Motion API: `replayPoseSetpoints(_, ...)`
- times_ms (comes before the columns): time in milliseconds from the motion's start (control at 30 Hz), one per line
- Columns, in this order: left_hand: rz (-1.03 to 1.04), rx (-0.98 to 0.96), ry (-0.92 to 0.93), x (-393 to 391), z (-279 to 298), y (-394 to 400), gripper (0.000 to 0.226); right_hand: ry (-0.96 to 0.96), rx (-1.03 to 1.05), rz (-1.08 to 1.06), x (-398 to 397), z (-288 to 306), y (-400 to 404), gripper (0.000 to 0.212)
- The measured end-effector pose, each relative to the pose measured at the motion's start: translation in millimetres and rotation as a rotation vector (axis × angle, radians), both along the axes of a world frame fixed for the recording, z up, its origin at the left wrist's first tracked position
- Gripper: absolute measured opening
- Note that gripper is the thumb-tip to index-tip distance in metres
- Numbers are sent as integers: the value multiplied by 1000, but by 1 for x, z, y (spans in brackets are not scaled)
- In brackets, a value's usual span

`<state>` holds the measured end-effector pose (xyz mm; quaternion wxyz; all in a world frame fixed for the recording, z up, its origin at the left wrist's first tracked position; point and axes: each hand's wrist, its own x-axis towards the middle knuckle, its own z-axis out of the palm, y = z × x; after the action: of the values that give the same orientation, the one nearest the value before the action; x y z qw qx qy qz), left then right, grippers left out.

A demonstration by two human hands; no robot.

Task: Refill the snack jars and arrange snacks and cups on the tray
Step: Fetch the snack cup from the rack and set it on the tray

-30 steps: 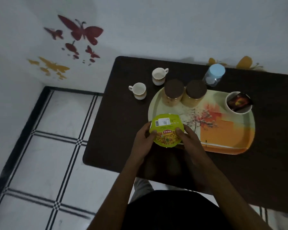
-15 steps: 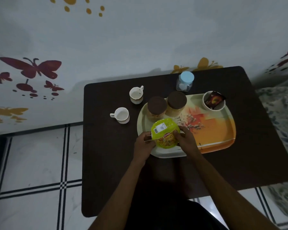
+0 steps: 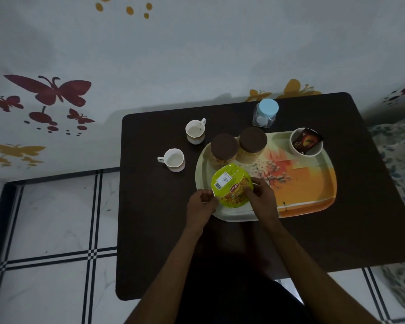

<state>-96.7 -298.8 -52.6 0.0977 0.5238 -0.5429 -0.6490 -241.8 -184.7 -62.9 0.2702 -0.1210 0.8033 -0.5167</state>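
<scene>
Home room: butterfly wall decals (image 3: 49, 92), tiled floor (image 3: 56, 230), dark table (image 3: 154, 230).

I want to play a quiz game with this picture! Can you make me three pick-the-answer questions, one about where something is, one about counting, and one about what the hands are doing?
1. Where do the two white cups stand?
A. On the tray
B. On the table, left of the tray
C. On the floor

2. How many jars have brown lids?
A. One
B. Two
C. Four

3. What are the hands doing?
A. Both hold the green snack packet
B. Both rest flat on the table
C. One lifts a cup

Answers:
1 B: one cup and the other cup sit on the dark table, off the tray.
2 B: brown-lidded jar and its twin stand side by side.
3 A: left hand and right hand pinch the packet.
</scene>
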Motion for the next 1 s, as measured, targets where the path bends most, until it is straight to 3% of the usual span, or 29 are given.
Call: replayPoseSetpoints(1000, -51, 40, -64, 12, 1, 12, 15, -39, -43, 3, 16, 13, 8, 30)
